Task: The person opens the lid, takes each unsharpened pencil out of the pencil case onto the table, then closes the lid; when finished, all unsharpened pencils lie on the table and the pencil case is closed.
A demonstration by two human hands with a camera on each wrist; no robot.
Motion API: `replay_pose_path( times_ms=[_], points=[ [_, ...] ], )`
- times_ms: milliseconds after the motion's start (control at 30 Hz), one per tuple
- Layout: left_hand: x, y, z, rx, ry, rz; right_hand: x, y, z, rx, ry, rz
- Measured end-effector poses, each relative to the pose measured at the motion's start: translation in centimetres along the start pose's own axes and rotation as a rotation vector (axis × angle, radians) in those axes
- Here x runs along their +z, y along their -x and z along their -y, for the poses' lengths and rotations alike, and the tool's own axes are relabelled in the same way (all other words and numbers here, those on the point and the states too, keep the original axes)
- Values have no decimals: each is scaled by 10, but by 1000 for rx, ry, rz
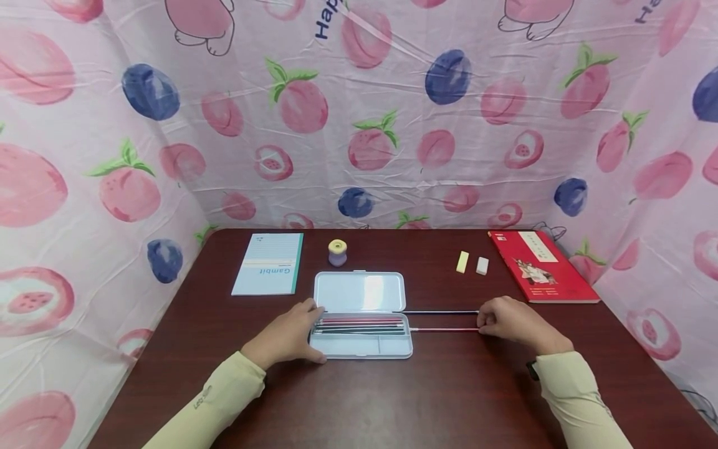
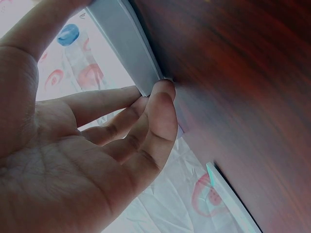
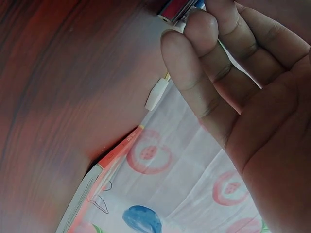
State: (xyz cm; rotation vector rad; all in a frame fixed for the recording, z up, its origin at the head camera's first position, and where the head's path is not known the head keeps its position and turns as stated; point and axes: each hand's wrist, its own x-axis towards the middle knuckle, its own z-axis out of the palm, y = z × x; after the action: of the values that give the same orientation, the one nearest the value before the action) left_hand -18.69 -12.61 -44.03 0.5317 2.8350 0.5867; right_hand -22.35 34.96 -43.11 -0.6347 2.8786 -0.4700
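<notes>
The left hand (image 1: pixel 288 333) grips the left end of an open pale-blue pencil case (image 1: pixel 350 347), thumb at the front and fingers toward the back. Its fingertips meet the case wall (image 2: pixel 124 43) in the left wrist view. Several pencils (image 1: pixel 359 325) lie lengthwise in the case. To the right, a red pencil (image 1: pixel 445 330) and a dark pencil (image 1: pixel 440 312) lie roughly parallel on the table. The right hand (image 1: pixel 513 321) has curled fingers at their right ends and appears to pinch the red pencil (image 3: pixel 170 13); its thumb contact is hidden in the right wrist view.
Behind the case stands a yellow-and-purple spool-shaped object (image 1: pixel 337 252). A pale-blue notebook (image 1: pixel 269 264) lies back left. A yellow strip (image 1: pixel 462 262), a white eraser (image 1: pixel 482 265) and a red book (image 1: pixel 541 268) lie back right. A fruit-printed curtain (image 1: pixel 336 156) surrounds the table.
</notes>
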Motion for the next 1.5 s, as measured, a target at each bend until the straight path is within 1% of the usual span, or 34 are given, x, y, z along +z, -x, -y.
replay_pose_path(
  times_ms=[233, 367, 500, 633, 800, 900, 1000, 1167, 1233, 1367, 1500],
  points=[
    [0, 0, 1, 6, -5, -3, 0, -1, 1, 42, -1, 5],
    [1, 0, 1, 8, -6, -3, -1, 0, 3, 47, 0, 12],
    [1, 0, 1, 8, -4, -4, -1, 1, 4, 24, 9, -2],
    [0, 0, 1, 8, 8, -5, -2, 0, 11, -24, 25, -67],
    [-1, 1, 0, 5, 19, -4, -4, -8, 33, -111, 62, -197],
    [-1, 1, 0, 1, 20, -3, -3, -14, 52, -158, 78, -251],
    [-1, 0, 0, 1, 19, -2, -1, -21, 71, -206, 86, -281],
    [-1, 0, 0, 0, 5, -1, 4, -34, 97, -278, 102, -301],
    [-1, 0, 0, -1, 1, 0, 6, -40, 106, -300, 106, -296],
    [-2, 0, 0, -2, 3, -1, 13, -49, 121, -338, 120, -269],
    [-1, 0, 0, 0, 10, 0, 21, -57, 130, -355, 147, -226]
  ],
)
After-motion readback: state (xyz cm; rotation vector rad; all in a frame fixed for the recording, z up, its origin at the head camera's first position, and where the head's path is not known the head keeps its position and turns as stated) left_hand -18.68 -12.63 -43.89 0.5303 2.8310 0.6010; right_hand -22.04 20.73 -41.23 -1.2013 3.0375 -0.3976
